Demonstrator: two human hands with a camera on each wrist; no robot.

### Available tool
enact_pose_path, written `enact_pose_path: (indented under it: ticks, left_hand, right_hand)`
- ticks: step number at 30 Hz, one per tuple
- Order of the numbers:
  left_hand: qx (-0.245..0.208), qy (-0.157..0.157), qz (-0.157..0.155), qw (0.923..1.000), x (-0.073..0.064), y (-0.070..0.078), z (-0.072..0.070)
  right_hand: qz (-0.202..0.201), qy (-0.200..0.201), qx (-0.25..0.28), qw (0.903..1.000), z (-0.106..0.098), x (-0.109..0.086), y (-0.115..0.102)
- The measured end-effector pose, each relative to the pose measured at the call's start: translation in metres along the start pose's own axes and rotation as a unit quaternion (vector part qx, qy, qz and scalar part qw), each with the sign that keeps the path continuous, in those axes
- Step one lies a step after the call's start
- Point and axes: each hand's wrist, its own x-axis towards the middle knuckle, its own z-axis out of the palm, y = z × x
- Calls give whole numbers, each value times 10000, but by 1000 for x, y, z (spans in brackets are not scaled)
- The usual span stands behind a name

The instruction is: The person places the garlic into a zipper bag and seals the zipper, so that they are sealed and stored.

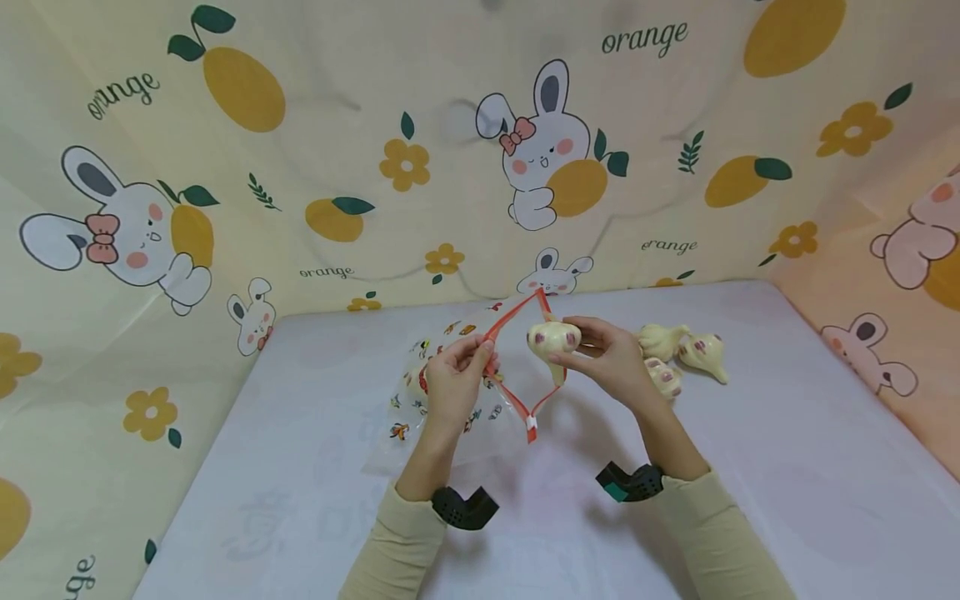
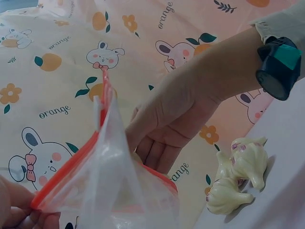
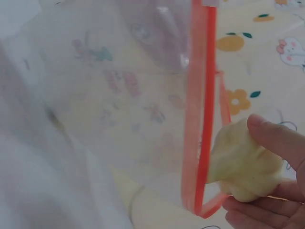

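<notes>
My left hand [image 1: 453, 383] pinches the red zip edge of a clear zip bag [image 1: 480, 442] printed with small colourful pictures. The bag's mouth is spread into a diamond, with a white slider [image 1: 532, 422] at its lower corner. Between thumb and fingers, my right hand [image 1: 611, 358] holds a cream garlic bulb [image 1: 551, 337] with purplish marks. That bulb is right at the bag's mouth, its stem pointing into the opening in the right wrist view. Through the film, a pale rounded shape [image 3: 152, 207] shows low in the bag.
Three more garlic bulbs [image 1: 703, 354] lie clustered on the white table [image 1: 300, 500], beyond my right hand. A cloth wall [image 1: 450, 150] with rabbits and oranges rises behind the table and along both sides. Each wrist wears a black camera mount [image 1: 465, 508].
</notes>
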Motion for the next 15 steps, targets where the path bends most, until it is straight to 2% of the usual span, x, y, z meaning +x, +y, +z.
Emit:
enact_pose_path:
  ticks: [9,15]
  left_hand:
    - [29,17,-71,10000,1,0,0]
    - [92,75,49,9999,1,0,0]
  right_hand:
    - [-16,95,-166,9998,5,-1,0]
    - [-29,56,-252,9997,6,-3,-4]
